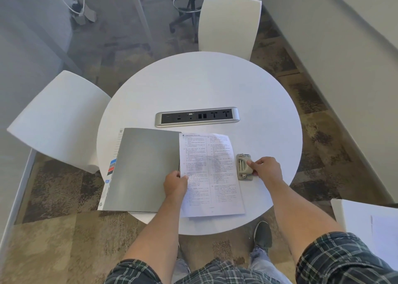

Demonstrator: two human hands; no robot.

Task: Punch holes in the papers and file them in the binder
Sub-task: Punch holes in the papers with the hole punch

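Printed papers [212, 176] lie in a small stack at the near side of the round white table [200, 83]. My left hand [174, 184] pinches the stack's left edge, thumb on top. A closed grey binder [142, 169] with coloured index tabs on its left side lies just left of the papers. A beige hole punch [243, 165] sits against the papers' right edge. My right hand [264, 169] grips the punch from the right, fingers curled over its lever.
A silver power and data socket strip [197, 116] is set into the table's middle. White chairs stand at the left [58, 120] and the far side [229, 23]. A white surface with paper [366, 223] shows at the lower right.
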